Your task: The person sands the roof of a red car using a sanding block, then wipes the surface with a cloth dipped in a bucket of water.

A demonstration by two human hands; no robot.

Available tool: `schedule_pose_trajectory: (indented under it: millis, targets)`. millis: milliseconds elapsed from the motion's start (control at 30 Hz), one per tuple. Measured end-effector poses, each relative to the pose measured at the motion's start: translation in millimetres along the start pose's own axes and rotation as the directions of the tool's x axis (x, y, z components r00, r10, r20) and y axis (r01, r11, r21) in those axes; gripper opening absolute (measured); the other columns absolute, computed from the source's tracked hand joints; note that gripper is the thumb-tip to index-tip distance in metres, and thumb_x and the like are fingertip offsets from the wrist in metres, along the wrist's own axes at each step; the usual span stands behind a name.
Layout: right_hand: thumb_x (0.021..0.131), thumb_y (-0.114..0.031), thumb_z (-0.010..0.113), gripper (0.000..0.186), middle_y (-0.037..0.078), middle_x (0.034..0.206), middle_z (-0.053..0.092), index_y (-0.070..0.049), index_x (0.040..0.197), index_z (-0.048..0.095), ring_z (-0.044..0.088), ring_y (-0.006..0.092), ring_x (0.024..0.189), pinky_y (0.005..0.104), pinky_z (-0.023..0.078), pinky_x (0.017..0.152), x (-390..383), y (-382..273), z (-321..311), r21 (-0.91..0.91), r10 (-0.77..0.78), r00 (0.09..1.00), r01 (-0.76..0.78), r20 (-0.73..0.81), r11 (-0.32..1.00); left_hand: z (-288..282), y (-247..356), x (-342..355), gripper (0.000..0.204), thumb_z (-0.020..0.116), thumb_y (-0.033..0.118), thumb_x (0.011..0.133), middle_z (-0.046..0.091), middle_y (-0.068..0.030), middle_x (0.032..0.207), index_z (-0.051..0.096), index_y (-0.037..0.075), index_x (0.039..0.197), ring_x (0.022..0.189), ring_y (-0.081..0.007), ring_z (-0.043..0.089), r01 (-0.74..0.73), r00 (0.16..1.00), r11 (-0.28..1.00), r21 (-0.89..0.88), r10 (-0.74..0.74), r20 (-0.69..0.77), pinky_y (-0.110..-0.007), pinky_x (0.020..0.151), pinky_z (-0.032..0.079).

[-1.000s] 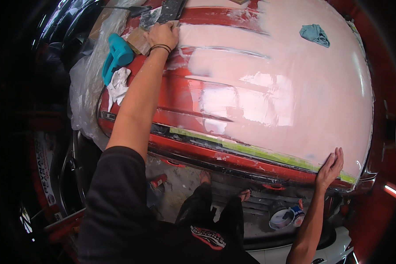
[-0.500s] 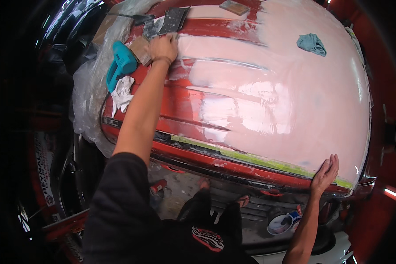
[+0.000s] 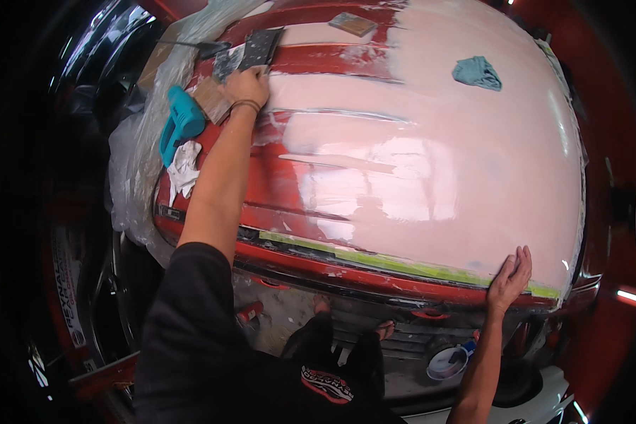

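Observation:
My left hand [image 3: 247, 86] reaches far across the car roof, its fingers curled down at the near edge of some dark sandpaper sheets [image 3: 262, 46]. What its fingers hold, if anything, is hidden. Just left of it lies a brown flat block [image 3: 211, 99]. My right hand [image 3: 510, 280] lies with fingers stretched along the roof's near right edge, by a strip of green masking tape [image 3: 403, 266]. The roof is red at the left, and pale pink filler or primer [image 3: 487, 155] covers most of the rest.
A teal power tool [image 3: 182, 121] and a crumpled white cloth [image 3: 184, 169] lie at the roof's left, beside clear plastic sheeting [image 3: 131, 152]. A second block [image 3: 352, 24] and a grey-green rag [image 3: 478, 73] sit farther back. On the floor stands a round tub [image 3: 448, 362].
The whole view has shifted, so the roof and its things appear farther left and a little lower. My left hand stays by the sandpaper, and my right hand remains on the roof edge.

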State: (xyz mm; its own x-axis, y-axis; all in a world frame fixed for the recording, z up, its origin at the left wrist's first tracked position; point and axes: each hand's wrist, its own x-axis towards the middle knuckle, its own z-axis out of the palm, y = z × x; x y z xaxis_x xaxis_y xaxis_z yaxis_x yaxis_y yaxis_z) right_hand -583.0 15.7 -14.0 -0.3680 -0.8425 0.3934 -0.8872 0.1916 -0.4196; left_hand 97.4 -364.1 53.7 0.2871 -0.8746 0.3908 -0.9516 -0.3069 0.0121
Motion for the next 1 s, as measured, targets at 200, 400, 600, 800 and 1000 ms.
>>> schedule_pose_trajectory:
  millis: [200, 400, 600, 800, 1000]
  targets:
    - [0.117, -0.026, 0.062, 0.038, 0.019, 0.158, 0.065, -0.002, 0.146, 0.069, 0.058, 0.0397, 0.147, 0.0525, 0.041, 0.126, 2, -3, -7, -0.087, -0.014, 0.999, 0.012, -0.029, 0.996, -12, 139, -78, 0.028, 0.068, 0.036, 0.101, 0.081, -0.0136, 0.108, 0.088, 0.029, 0.12, 0.112, -0.0369, 0.074, -0.072, 0.994, 0.974, -0.214, 0.052, -0.096, -0.061, 0.094, 0.052]
    - [0.117, -0.026, 0.062, 0.039, 0.019, 0.159, 0.065, -0.002, 0.146, 0.069, 0.059, 0.0391, 0.147, 0.0517, 0.041, 0.126, 0, -3, 4, -0.041, -0.026, 0.999, 0.025, -0.02, 0.999, -50, 366, -159, 0.03, 0.068, 0.018, 0.099, 0.074, -0.0082, 0.128, 0.085, 0.026, 0.122, 0.132, -0.028, 0.063, -0.268, 0.961, 0.907, -0.324, 0.273, -0.033, -0.057, 0.113, 0.041]
    - [0.115, -0.027, 0.064, 0.038, 0.017, 0.158, 0.066, -0.004, 0.144, 0.071, 0.06, 0.0389, 0.145, 0.0523, 0.041, 0.124, 2, 19, -10, -0.041, -0.015, 0.998, 0.013, -0.062, 0.999, -19, 197, -110, 0.029, 0.068, 0.037, 0.102, 0.079, -0.0106, 0.112, 0.082, 0.039, 0.128, 0.116, -0.0349, 0.07, -0.298, 0.954, 0.919, -0.26, 0.292, -0.061, -0.063, 0.101, 0.046]
    - [0.114, -0.025, 0.066, 0.037, 0.016, 0.158, 0.066, -0.005, 0.144, 0.071, 0.059, 0.038, 0.146, 0.0528, 0.04, 0.125, 0, -14, 1, -0.014, 0.014, 0.998, -0.015, -0.054, 1.0, -15, 72, -69, 0.03, 0.07, 0.046, 0.101, 0.08, -0.0131, 0.105, 0.086, 0.037, 0.124, 0.108, -0.0351, 0.074, 0.025, 0.995, 0.999, -0.028, -0.028, -0.094, -0.057, 0.09, 0.054]
    - [0.114, -0.025, 0.065, 0.037, 0.016, 0.158, 0.066, -0.006, 0.145, 0.071, 0.059, 0.0378, 0.147, 0.0524, 0.039, 0.126, -2, -5, 0, 0.002, -0.002, 0.999, 0.003, -0.05, 1.0, -53, 340, -180, 0.027, 0.067, 0.013, 0.097, 0.076, -0.0062, 0.121, 0.085, 0.023, 0.115, 0.126, -0.0291, 0.065, -0.376, 0.923, 0.796, -0.475, 0.366, -0.117, -0.054, 0.11, 0.042]
